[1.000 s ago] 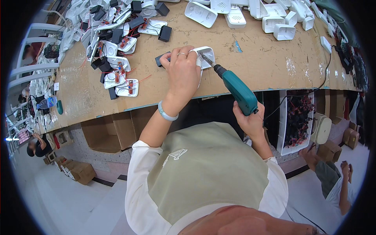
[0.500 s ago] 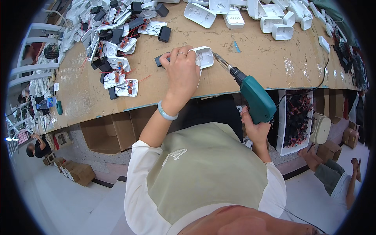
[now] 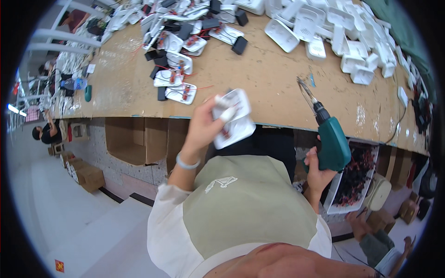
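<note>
Left hand (image 3: 205,124) pinches (slightly blurred); right hand (image 3: 320,175) curls in a grip.

An open cardboard box (image 3: 155,141) stood under the worktable (image 3: 269,88), with smaller brown cartons (image 3: 89,178) on the pale floor (image 3: 60,213) farther left. Beyond them showed a person in black (image 3: 52,133). At the right sat a rounded cream object (image 3: 378,193) — near it, another person in grey-green shorts (image 3: 374,249). White rails (image 3: 60,47) curved at the upper left.

Brown table (image 3: 264,69): white shells (image 3: 305,25) heaped right; wired covers (image 3: 174,94), black boxes (image 3: 239,45) left.
</note>
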Available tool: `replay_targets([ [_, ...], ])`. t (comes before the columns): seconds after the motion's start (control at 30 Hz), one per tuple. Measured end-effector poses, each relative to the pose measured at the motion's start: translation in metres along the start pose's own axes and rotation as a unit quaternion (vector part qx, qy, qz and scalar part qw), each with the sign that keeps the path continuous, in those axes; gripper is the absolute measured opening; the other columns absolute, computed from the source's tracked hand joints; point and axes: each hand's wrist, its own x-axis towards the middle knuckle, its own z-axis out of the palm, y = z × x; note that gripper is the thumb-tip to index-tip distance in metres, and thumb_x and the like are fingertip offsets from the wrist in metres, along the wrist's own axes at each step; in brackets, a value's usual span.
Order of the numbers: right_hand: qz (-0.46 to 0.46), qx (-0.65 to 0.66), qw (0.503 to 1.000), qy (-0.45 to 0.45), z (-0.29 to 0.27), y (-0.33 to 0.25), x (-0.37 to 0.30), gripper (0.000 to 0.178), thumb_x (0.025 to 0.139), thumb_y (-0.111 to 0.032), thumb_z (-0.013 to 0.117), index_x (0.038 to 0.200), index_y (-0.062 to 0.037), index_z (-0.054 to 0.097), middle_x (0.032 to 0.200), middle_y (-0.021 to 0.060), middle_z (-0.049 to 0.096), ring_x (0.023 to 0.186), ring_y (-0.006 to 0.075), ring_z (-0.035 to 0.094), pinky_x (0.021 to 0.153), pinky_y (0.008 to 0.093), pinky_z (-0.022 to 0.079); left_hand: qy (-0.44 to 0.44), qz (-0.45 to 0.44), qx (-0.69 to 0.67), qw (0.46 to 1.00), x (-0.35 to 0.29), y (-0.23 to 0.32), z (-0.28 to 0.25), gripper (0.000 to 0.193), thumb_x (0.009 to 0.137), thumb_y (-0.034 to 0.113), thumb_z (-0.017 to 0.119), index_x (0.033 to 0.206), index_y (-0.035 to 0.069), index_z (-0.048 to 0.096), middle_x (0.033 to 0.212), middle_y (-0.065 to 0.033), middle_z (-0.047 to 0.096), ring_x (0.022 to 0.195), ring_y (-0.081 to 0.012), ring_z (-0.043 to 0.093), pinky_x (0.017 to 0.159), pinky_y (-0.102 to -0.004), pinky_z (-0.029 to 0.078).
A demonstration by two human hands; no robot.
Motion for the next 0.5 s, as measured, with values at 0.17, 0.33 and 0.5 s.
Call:
replay_targets([
  [0.17, -0.025, -0.009, 0.999, -0.033, 0.015, -0.007, 0.01, 0.041, 0.09, 0.008, 0.06, 0.131, 0.0072, 0.053, 0.088, 0.0095, 0.064, 0.062, 0.0087, 0.054, 0.054, 0.0224, 0.046, -0.004, -0.207, -0.102, 0.973, -0.111, -0.065, -0.138, 0.029, 0.092, 0.013, 0.067, 0.117, 0.001, 0.066, 0.111, -0.0088, 0.072, 0.092, -0.0131, 0.069, 0.081, -0.0292, 0.057],
  [0.33, -0.007, 0.002, 0.999, -0.035, 0.028, -0.022, 0.011, 0.013, 0.088, 0.004, 0.068, 0.101, 0.0033, 0.065, 0.077, 0.0049, 0.067, 0.06, 0.0083, 0.061, 0.054, 0.0226, 0.049, 0.168, -0.379, -0.116, 0.903, -0.205, -0.257, -0.186, 0.025, 0.087, -0.003, 0.055, 0.106, 0.004, 0.069, 0.099, -0.0067, 0.072, 0.087, -0.0196, 0.07, 0.077, -0.034, 0.058],
  [0.5, 0.017, -0.006, 0.999, -0.028, 0.039, -0.031, 0.009, 0.004, 0.086, 0.002, 0.072, 0.087, 0.0013, 0.069, 0.076, 0.003, 0.07, 0.063, 0.0091, 0.065, 0.058, 0.0233, 0.051, 0.13, -0.539, 0.246, 0.795, -0.273, -0.437, -0.159, 0.031, 0.079, 0.024, 0.068, 0.104, 0.005, 0.071, 0.104, -0.0134, 0.071, 0.094, -0.0254, 0.07, 0.077, -0.0388, 0.056],
])
